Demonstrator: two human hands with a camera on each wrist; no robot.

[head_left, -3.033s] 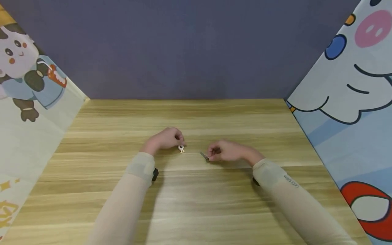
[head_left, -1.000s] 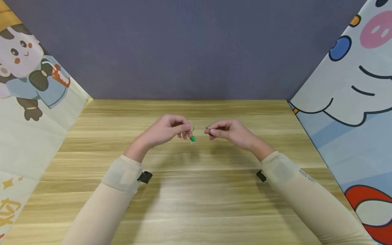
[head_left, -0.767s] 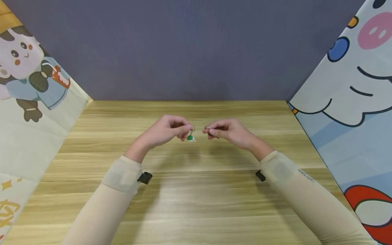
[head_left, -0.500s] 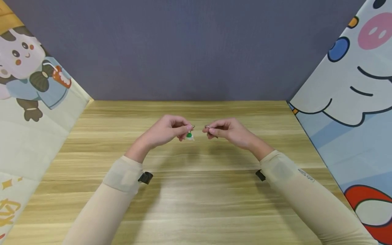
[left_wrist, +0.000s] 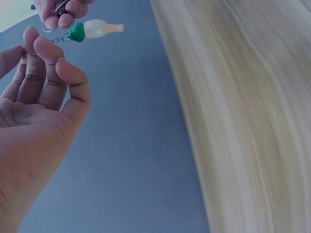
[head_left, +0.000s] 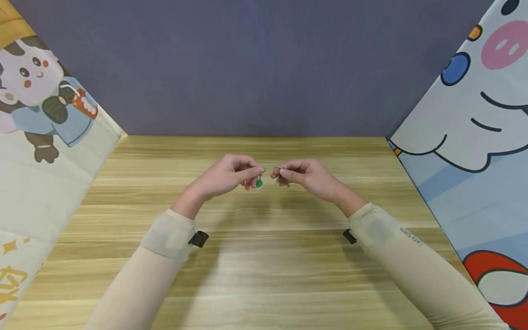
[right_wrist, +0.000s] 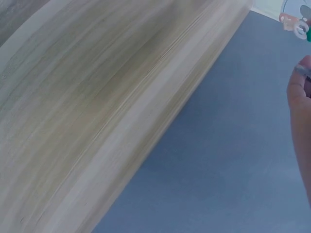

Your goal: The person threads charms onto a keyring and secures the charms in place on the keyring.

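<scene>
My left hand [head_left: 220, 178] pinches the metal ring of a keychain [head_left: 259, 184] between thumb and fingertips, above the table. From that ring a short chain carries a charm [left_wrist: 95, 29] with a green cap, a white body and a pale orange tip, seen in the left wrist view. My right hand [head_left: 315, 179] faces it across a narrow gap and pinches a small metal key [left_wrist: 60, 7], mostly covered by the fingers. The ring and the key look apart in the head view. In the right wrist view, only part of the right hand and a sliver of the key [right_wrist: 302, 71] show.
Below the hands lies a wood-grain table [head_left: 264, 275]. A dark grey-blue wall [head_left: 255, 68] rises at its far edge. Cartoon-printed panels stand at the left [head_left: 24, 183] and right [head_left: 453, 183]. Black wrist cameras sit under both sleeves.
Three seconds ago both hands were low at the table with the keychain and key. They have risen and turned since. Lately the hands have drawn slightly closer, and the charm has swung and turned.
</scene>
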